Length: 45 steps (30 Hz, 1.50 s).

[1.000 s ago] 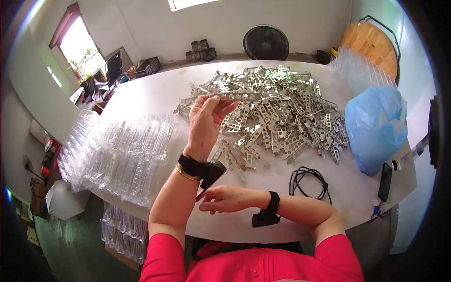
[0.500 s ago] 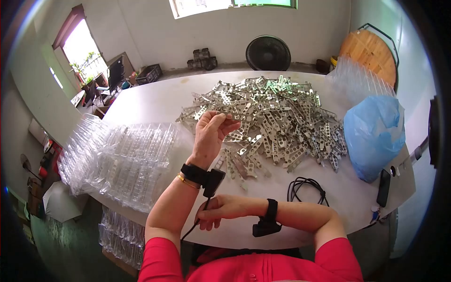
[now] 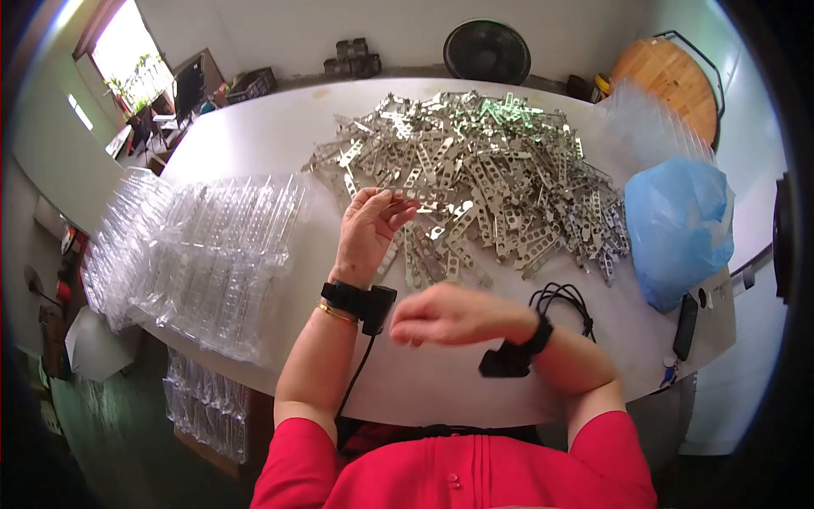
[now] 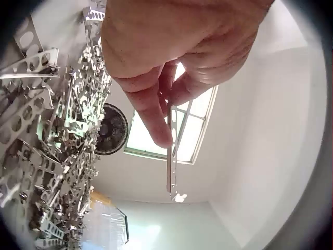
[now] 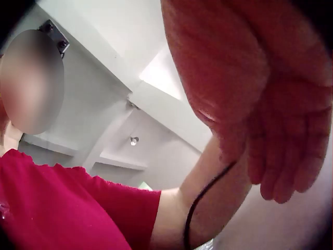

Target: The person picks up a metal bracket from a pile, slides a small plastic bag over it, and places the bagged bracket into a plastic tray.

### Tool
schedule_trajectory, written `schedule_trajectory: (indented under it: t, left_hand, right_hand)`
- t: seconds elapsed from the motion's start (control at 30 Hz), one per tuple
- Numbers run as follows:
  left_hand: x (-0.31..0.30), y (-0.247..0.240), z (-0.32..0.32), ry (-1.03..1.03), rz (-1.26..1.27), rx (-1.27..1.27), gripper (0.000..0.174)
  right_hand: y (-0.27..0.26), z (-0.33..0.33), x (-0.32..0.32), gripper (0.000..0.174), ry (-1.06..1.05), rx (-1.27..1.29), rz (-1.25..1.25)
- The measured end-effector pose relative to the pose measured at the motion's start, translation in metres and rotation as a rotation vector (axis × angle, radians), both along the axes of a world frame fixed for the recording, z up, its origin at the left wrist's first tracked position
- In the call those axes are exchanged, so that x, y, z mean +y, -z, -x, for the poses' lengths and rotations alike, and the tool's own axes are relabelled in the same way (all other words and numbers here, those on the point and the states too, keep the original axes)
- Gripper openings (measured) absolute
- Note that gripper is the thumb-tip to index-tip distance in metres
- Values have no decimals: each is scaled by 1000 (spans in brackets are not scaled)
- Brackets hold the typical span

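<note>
Left hand (image 3: 363,242) pinches a strip (image 4: 169,169) by its left end; its long axis points right, across the pile (image 3: 526,191). Right hand (image 3: 462,314), blurred, is nearer and farther right, apart from the strip, fingers loose, nothing visibly held.

On the table (image 3: 398,386), strips (image 3: 509,182) lie between trays (image 3: 212,254), left, and a bag (image 3: 678,229), right.

Workshop with heaped metal strips (image 3: 482,188)
</note>
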<state>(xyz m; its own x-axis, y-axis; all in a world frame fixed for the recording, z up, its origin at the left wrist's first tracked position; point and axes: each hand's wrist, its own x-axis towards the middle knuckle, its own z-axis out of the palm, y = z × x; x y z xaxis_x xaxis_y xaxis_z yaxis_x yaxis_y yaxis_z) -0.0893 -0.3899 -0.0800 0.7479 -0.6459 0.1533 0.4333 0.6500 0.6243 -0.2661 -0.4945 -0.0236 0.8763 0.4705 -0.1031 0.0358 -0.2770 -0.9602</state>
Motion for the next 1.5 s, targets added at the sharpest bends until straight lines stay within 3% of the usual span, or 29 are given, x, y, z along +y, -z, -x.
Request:
schedule_trajectory:
  t: [0.13,0.17,0.23,0.27,0.33,0.47,0.97,1.17,1.5]
  left_hand:
    - [4,15,6,34,-33,63,8]
    - [5,16,8,59,-43,78,8]
    - [7,17,14,86,-42,97,8]
    - [8,16,17,119,-42,105,8]
    - [9,14,23,139,-53,119,9]
    - [8,17,26,189,-56,124,10]
    - [11,28,23,299,-17,118,12]
    - [11,32,21,336,16,95,19]
    - [11,31,21,304,-35,139,10]
  right_hand:
    - [-52,6,-41,13,385,69,-104]
    - [-51,4,-52,13,382,77,-100]
    - [-44,0,-68,17,695,-143,-162]
    - [-40,-1,-73,17,693,-135,-162]
    - [-31,-3,-80,27,767,-256,45]
    - [-18,-5,-81,31,725,-165,69]
    - [-17,-9,-78,22,776,-202,20]
    - [-25,-4,-73,21,784,-261,166]
    - [-27,-4,-66,21,765,-248,216]
